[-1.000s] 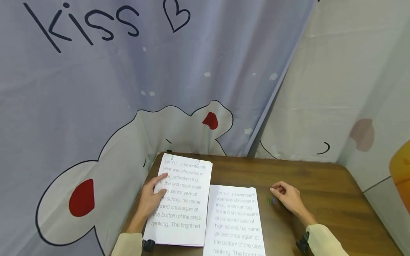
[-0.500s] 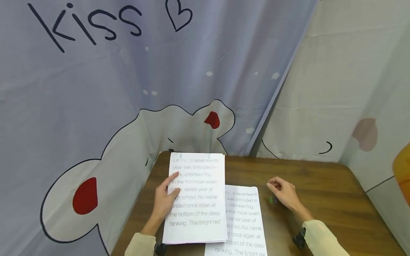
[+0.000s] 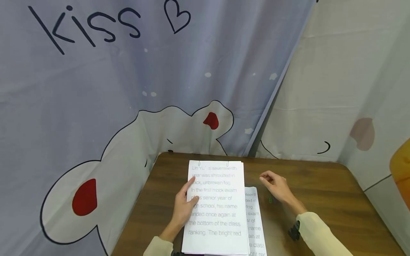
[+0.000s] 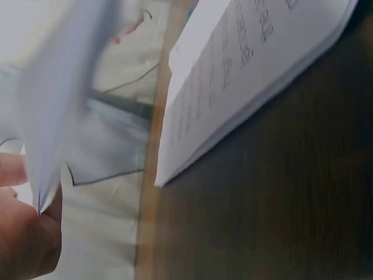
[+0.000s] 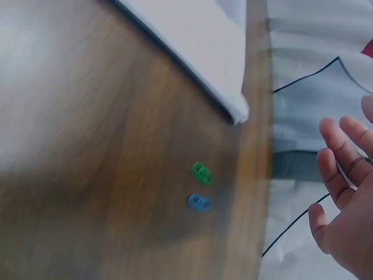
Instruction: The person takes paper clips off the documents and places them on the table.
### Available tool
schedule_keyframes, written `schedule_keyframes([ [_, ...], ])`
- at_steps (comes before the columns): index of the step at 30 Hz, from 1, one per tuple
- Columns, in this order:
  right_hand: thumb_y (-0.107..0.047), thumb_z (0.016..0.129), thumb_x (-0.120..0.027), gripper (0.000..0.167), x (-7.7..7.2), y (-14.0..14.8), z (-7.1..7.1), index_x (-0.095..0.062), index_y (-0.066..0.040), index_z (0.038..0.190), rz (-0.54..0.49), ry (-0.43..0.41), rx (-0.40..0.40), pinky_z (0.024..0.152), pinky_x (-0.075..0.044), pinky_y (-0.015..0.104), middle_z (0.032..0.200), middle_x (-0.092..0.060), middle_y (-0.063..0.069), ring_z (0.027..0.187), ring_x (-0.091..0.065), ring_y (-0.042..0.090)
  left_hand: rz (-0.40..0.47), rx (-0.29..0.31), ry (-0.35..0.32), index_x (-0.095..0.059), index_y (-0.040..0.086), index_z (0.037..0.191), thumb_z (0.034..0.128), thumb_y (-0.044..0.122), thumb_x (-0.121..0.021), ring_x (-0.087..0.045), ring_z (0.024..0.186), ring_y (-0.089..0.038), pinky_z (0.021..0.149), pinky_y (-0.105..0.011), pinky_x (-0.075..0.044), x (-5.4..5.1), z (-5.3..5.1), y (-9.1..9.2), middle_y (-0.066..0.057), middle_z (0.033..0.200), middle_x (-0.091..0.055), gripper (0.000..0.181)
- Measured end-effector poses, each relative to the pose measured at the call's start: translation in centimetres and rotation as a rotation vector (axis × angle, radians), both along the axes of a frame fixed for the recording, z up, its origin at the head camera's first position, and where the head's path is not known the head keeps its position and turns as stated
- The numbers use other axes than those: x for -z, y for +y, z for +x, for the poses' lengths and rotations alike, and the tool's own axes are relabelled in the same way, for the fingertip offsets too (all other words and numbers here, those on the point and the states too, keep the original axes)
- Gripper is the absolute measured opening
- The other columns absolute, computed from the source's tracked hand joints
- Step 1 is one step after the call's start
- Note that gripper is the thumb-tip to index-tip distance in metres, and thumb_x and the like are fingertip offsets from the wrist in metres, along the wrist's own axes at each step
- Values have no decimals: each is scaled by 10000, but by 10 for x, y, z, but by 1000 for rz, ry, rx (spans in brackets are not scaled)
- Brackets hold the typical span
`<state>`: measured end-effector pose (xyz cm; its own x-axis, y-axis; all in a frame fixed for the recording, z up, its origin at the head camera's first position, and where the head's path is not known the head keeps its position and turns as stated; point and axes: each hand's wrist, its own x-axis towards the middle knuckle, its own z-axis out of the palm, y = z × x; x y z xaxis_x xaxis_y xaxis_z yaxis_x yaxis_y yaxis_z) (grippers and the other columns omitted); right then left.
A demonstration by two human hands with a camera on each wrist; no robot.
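My left hand (image 3: 183,209) holds a clipped sheaf of printed pages (image 3: 217,213) by its left edge, thumb on the front; two paper clips sit at its top edge. In the left wrist view the fingers pinch the paper (image 4: 52,111), raised off the table. A second stack (image 3: 256,227) lies partly covered beneath it, and shows in the left wrist view as a thick pile (image 4: 250,64). My right hand (image 3: 278,186) hovers above the table with nothing in it, fingers loosely bent. Below it lie a green clip (image 5: 201,173) and a blue clip (image 5: 199,202).
The wooden table (image 3: 333,199) runs back to a hanging cloth (image 3: 179,131) printed with a white figure and writing. Another pale cloth (image 3: 314,124) hangs at the right. Each wrist carries a dark band, the right one (image 3: 294,231) in plain view.
My left hand has carried the clipped sheaf to the right, from beside the other stack to over it. My right hand has drifted slightly left and up.
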<state>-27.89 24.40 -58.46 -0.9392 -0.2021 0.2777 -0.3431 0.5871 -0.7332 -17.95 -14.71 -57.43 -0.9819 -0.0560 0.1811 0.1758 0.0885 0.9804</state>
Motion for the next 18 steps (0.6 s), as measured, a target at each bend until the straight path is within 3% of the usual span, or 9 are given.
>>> schedule_keyframes([
  [5,-324,1094,-589,288,-15,-14,-4,-703,-93,1223,-96,-42,-43,683,-511,266,970,-725,118,874,-674,268,22,44,3,-482,169,1596,919,-183,-603,-706,1128,-263,842,-268,-635,3,1,15,-111,1643,-470,772],
  [7,-302,1104,-569,305,-30,-23,0,-693,-64,1250,-150,-68,-51,731,-551,287,1017,-730,151,934,-692,341,22,63,1,-471,175,1603,922,-180,-597,-711,1109,-272,832,-281,-640,4,2,21,-108,1650,-461,778],
  [12,-273,1118,-538,327,-44,-36,-4,-674,-37,1299,-254,-86,-98,813,-576,320,1087,-718,141,960,-682,227,9,82,4,-473,161,1601,914,-185,-598,-649,1228,-313,924,-245,-603,9,5,34,-108,1673,-429,779],
  [14,-285,1117,-539,319,-39,-36,-10,-677,-59,1296,-277,-77,-128,760,-566,298,1067,-712,138,883,-654,148,8,87,7,-479,151,1596,905,-190,-598,-626,1270,-326,952,-231,-586,10,6,39,-118,1675,-423,780],
  [18,-220,1091,-593,274,-41,-41,-11,-673,-44,1286,-305,-87,-186,616,-582,289,1072,-709,173,785,-684,160,24,106,-3,-479,169,1599,900,-185,-594,-652,1225,-303,911,-251,-611,11,7,46,-103,1673,-429,791],
])
